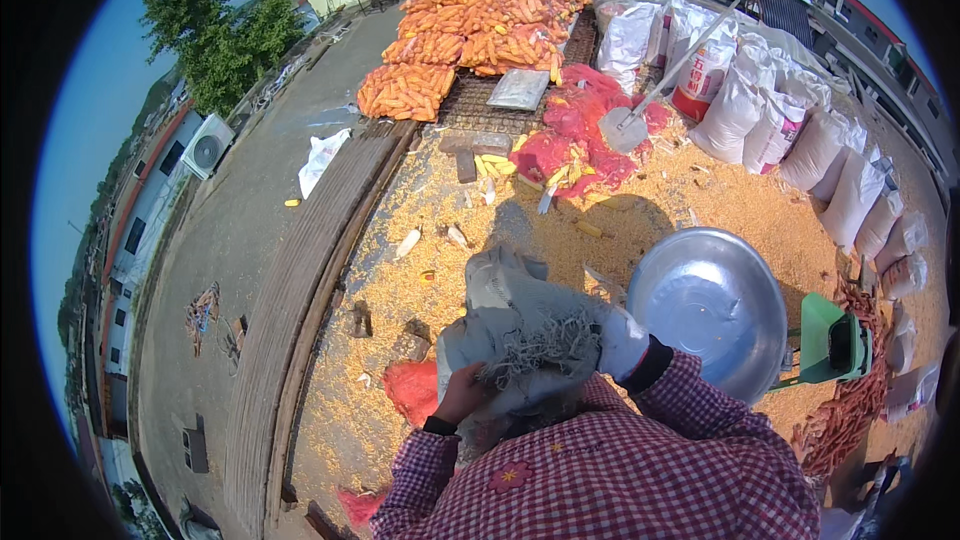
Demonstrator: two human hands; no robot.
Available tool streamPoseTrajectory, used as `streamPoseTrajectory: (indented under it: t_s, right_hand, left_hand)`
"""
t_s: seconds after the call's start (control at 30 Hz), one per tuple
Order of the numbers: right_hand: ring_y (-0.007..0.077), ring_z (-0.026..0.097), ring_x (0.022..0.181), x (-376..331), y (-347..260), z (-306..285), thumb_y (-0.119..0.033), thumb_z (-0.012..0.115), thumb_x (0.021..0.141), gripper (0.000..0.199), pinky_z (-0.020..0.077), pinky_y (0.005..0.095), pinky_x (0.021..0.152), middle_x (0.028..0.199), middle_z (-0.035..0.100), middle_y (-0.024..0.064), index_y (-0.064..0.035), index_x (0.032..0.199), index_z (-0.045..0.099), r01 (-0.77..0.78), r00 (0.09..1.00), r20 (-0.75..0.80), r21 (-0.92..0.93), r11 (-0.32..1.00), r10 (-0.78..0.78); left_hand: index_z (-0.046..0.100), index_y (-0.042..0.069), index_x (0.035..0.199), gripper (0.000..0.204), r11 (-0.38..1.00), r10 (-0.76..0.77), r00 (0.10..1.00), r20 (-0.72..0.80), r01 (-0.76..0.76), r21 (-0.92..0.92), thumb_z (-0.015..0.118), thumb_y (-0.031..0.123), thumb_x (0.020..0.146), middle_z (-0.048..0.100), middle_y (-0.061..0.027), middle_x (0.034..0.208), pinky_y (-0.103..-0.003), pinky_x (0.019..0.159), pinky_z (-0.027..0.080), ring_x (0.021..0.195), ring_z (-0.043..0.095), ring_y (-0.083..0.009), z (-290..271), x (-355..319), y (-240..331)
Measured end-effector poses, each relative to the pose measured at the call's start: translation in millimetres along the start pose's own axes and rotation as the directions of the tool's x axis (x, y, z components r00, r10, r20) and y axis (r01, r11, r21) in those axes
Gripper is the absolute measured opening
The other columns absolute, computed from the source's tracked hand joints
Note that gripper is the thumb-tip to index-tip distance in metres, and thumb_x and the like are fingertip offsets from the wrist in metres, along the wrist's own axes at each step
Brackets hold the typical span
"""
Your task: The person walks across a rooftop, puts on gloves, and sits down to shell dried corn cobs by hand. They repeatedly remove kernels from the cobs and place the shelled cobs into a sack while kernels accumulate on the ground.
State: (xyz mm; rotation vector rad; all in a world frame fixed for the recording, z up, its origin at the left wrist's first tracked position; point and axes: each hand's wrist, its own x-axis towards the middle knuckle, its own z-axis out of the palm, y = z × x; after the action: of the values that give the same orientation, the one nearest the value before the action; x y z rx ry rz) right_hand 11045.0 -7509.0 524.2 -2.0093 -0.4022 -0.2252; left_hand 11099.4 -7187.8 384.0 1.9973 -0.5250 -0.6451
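Note:
A grey-green woven sack point(530, 305) with a badly frayed edge hangs in front of my body. My bare left hand point(462, 392) is closed on the sack's near left edge. At the other end of the frayed edge, my right hand point(622, 342), in a white glove with a dark cuff, grips the cloth; its fingertips are partly hidden. What the sack contains, if anything, does not show. Just beyond my right hand stands a wide metal basin point(708, 290), its inside bare and shiny. Red mesh point(410, 390) lies beside my left hand.
Loose yellow kernels point(390, 290) cover the ground around me. Ahead are orange corn cobs in a heap point(490, 15), a shovel point(628, 125) on red netting and a row of full white sacks point(740, 110). A green hopper point(828, 345) stands right; long boards point(300, 310) run left.

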Motion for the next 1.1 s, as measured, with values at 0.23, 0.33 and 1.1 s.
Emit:
streamPoseTrajectory:
  t_s: [0.23,0.33,1.1]
  right_hand:
    - [0.0191,0.063,0.097,48,102,-78,-0.032,0.061,0.096,0.043,0.0493,0.0344,0.088,0.111,0.069,0.0150,0.0002,0.124,0.062,-0.615,0.689,0.416,-0.098,0.782,0.593]
    - [0.0225,0.065,0.099,93,162,-69,-0.036,0.060,0.097,0.046,0.0494,0.0362,0.089,0.112,0.070,0.0157,0.0020,0.123,0.062,-0.517,0.722,0.626,0.202,0.832,0.297]
    - [0.0300,0.070,0.103,261,278,-244,-0.028,0.053,0.101,0.042,0.0590,0.0407,0.089,0.116,0.068,0.0221,0.0054,0.125,0.059,0.507,0.696,-0.288,0.846,-0.165,0.658]
  left_hand:
    - [0.063,-0.005,0.118,0.038,0.680,-0.267,0.961,-0.079,0.129,-0.722,0.063,0.008,0.082,0.069,-0.0183,0.111,-0.044,0.094,0.054,0.102,0.068,-0.0296,-164,144,76]
    - [0.063,-0.007,0.117,0.042,0.510,-0.084,0.996,0.001,0.044,-0.859,0.066,0.012,0.080,0.070,-0.0152,0.107,-0.042,0.094,0.054,0.100,0.068,-0.0269,-252,235,51]
    - [0.068,0.001,0.106,0.018,0.990,0.091,0.700,0.708,-0.142,0.013,0.060,0.013,0.096,0.069,0.0014,0.090,-0.026,0.067,0.048,0.077,0.059,-0.0074,-109,752,142]
